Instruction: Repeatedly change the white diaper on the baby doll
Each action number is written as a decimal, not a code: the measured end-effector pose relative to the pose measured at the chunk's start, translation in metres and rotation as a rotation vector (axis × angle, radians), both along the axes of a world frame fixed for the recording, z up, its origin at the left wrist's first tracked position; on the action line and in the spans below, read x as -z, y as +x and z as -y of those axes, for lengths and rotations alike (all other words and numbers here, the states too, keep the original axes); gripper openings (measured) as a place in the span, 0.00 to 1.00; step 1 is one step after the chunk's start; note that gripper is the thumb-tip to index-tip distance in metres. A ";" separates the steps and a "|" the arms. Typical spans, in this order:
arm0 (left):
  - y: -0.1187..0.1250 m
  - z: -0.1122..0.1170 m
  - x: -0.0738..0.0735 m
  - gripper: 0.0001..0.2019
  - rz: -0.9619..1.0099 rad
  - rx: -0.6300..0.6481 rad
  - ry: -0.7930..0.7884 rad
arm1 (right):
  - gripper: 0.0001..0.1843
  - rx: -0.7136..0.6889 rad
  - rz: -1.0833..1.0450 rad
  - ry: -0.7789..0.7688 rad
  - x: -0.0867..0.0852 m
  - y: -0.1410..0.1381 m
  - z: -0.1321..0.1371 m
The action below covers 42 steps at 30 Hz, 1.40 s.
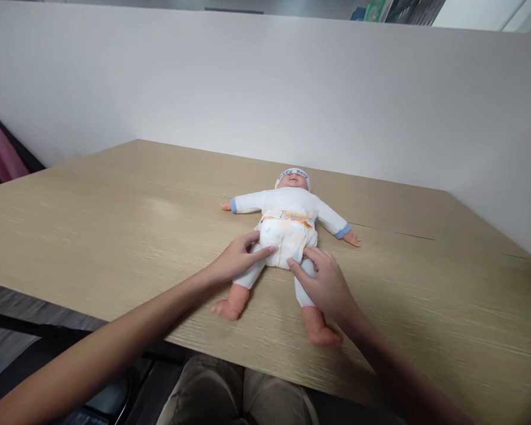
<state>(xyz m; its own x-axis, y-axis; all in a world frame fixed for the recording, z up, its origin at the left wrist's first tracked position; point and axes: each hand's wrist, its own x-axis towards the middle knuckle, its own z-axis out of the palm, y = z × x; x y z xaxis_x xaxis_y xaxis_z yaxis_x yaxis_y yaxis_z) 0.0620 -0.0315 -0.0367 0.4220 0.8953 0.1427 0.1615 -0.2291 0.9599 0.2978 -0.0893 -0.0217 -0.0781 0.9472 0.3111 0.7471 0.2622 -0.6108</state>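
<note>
A baby doll [294, 200] lies on its back on the table, its head toward the wall and its feet toward me. It has a white outfit with blue cuffs and a white cap with lettering. Around its hips sits a white diaper [283, 236] with an orange patterned waistband. My left hand [243, 255] pinches the diaper's edge at the leg opening on the left side. On the other side, my right hand [321, 274] grips the diaper's edge at the other leg opening, thumb in front. Both sets of fingertips are partly hidden by the diaper.
The light wooden table [115, 236] stretches out on both sides of the doll. Behind it rises a pale wall or partition [248, 82]. Something pink and black [2, 147] stands beyond the left edge. My knees [239, 392] are under the front edge.
</note>
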 end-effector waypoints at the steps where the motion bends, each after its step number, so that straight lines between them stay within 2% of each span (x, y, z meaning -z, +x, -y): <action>1: 0.000 0.000 -0.001 0.21 0.002 0.008 0.004 | 0.16 0.000 -0.011 -0.002 0.001 0.000 0.000; 4: 0.000 -0.001 -0.001 0.21 0.059 0.025 -0.061 | 0.15 0.004 -0.085 -0.037 0.005 0.002 -0.003; 9: -0.004 -0.003 0.001 0.21 0.271 0.100 -0.344 | 0.19 0.030 -0.224 -0.117 0.010 0.007 -0.006; 11: -0.005 -0.005 0.002 0.22 0.299 0.100 -0.370 | 0.20 0.047 -0.216 -0.121 0.010 0.009 -0.007; 15: -0.005 -0.005 0.006 0.22 0.304 0.053 -0.340 | 0.20 0.077 -0.133 -0.111 0.004 0.013 0.000; 20: -0.017 0.005 0.003 0.21 0.310 0.031 -0.301 | 0.27 0.011 -0.130 -0.135 -0.014 0.027 0.027; 22: -0.028 0.007 -0.001 0.21 0.236 0.004 -0.226 | 0.26 -0.022 -0.117 -0.142 -0.022 0.038 0.036; 24: -0.039 0.000 -0.005 0.20 0.115 -0.054 -0.093 | 0.23 -0.020 -0.075 -0.100 -0.025 0.052 0.033; 27: -0.048 -0.028 -0.007 0.18 -0.133 -0.180 0.215 | 0.23 0.065 0.047 0.079 -0.019 0.076 0.000; 29: -0.044 -0.055 -0.006 0.19 -0.327 -0.285 0.430 | 0.26 0.137 0.176 0.229 -0.008 0.088 -0.037; 31: -0.035 -0.084 -0.003 0.23 -0.508 -0.375 0.568 | 0.32 0.176 0.311 0.304 0.004 0.095 -0.076; 34: -0.019 -0.118 0.005 0.26 -0.678 -0.410 0.595 | 0.39 0.242 0.422 0.270 0.020 0.097 -0.120; 36: -0.014 -0.131 0.011 0.27 -0.727 -0.398 0.578 | 0.38 0.263 0.444 0.237 0.028 0.096 -0.135; 39: -0.016 -0.141 0.019 0.28 -0.744 -0.419 0.577 | 0.32 0.239 0.426 0.223 0.033 0.097 -0.139; 42: -0.017 -0.141 0.018 0.29 -0.792 -0.456 0.536 | 0.28 0.226 0.378 0.212 0.031 0.094 -0.135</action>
<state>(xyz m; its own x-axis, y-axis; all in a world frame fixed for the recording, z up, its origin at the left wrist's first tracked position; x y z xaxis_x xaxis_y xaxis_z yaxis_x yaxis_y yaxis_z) 0.0447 0.1092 -0.0544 0.2070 0.8941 0.3972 0.8744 -0.3512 0.3348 0.3917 0.0458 -0.0522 -0.0228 0.8723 0.4885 0.9587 0.1577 -0.2368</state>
